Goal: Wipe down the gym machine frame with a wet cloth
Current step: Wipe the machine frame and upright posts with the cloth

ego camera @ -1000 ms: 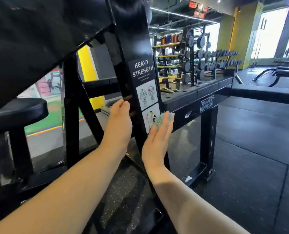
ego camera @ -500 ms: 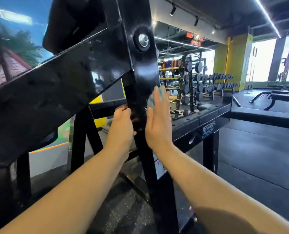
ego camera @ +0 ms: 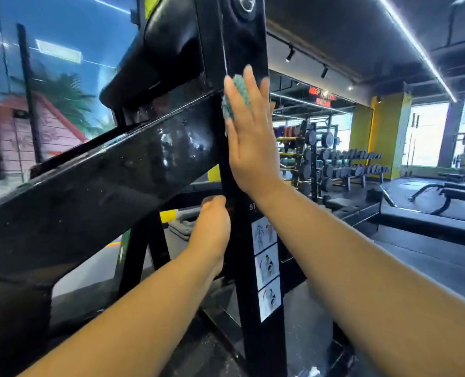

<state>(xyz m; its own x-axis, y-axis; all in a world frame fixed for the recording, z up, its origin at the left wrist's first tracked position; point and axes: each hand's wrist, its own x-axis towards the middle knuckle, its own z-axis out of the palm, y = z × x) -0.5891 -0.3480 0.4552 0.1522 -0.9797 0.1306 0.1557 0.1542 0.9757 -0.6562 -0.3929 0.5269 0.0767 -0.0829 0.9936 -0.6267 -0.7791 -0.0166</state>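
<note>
The right fingers (ego camera: pixel 249 83) lie straight and close together, tips toward 12 o'clock, pressing a teal cloth (ego camera: pixel 235 97) flat against the black post (ego camera: pixel 253 308) of the frame. Most of the cloth is covered. Its fuzzy edge shows along the left side of the fingers, at 11 o'clock from the palm, just where the post meets the sloping beam (ego camera: pixel 103 191). The right hand (ego camera: pixel 250 153) rests flat on the post face, and its bare forearm runs off toward 5 o'clock. The left fingers (ego camera: pixel 215 202) curl onto the post's left edge and hold it; their tips are blurred and partly hidden, so how far they wrap I cannot tell. The left hand (ego camera: pixel 212 235) sits at 7 o'clock from the right one, apart from it and below the beam, with its forearm leaving toward 7 o'clock. At 3 o'clock from the left hand a white sticker (ego camera: pixel 266 268) with 3 drawings, stacked one above another, lies on the post face. The beam is glossy and flecked with pale specks, and it slopes from the post down toward 8 o'clock. A black pad (ego camera: pixel 166 55) sits above it at 11 o'clock from the cloth, and a round bolt (ego camera: pixel 243 4) is set in the post at 12 o'clock. Far off at 3 o'clock stand a dumbbell rack (ego camera: pixel 321 159), a yellow column (ego camera: pixel 383 131) and a bench (ego camera: pixel 457 191).
</note>
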